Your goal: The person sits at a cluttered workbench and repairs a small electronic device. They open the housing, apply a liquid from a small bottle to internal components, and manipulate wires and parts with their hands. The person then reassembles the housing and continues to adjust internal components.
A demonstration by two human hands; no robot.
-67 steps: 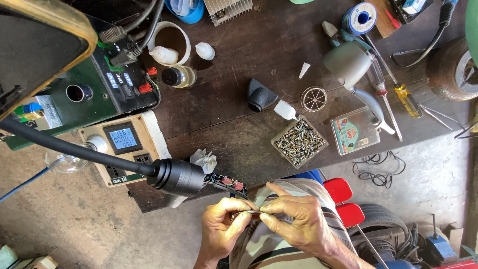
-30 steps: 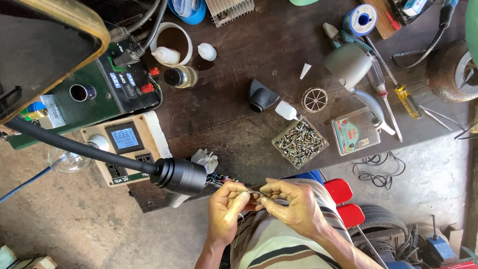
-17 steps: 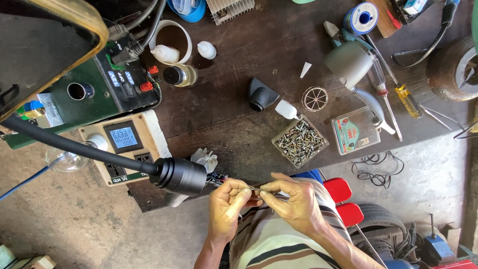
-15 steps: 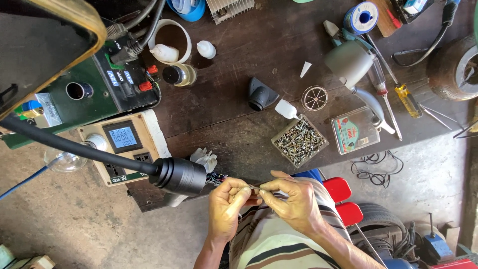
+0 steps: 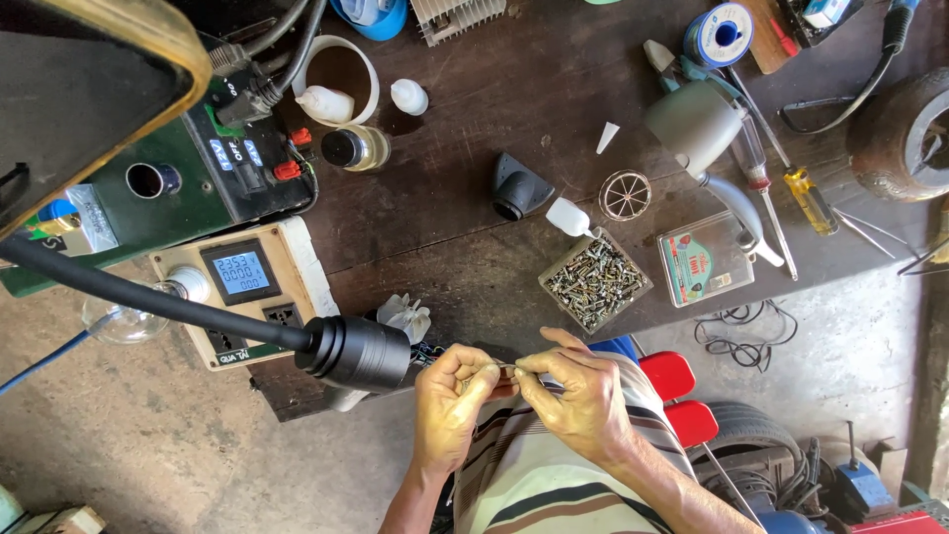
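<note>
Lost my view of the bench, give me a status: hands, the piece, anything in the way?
Left hand and right hand pinching a small thin part together at bench edge. Part too small to identify. Black lamp head close beside left hand; screw box just beyond.

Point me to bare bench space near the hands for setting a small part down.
Bare dark wood lies between the black angled fitting, the open box of screws and the beige meter box. Another patch sits above that fitting, right of the white dropper bottle. The right side, around the yellow-handled screwdriver, is crowded.
</note>
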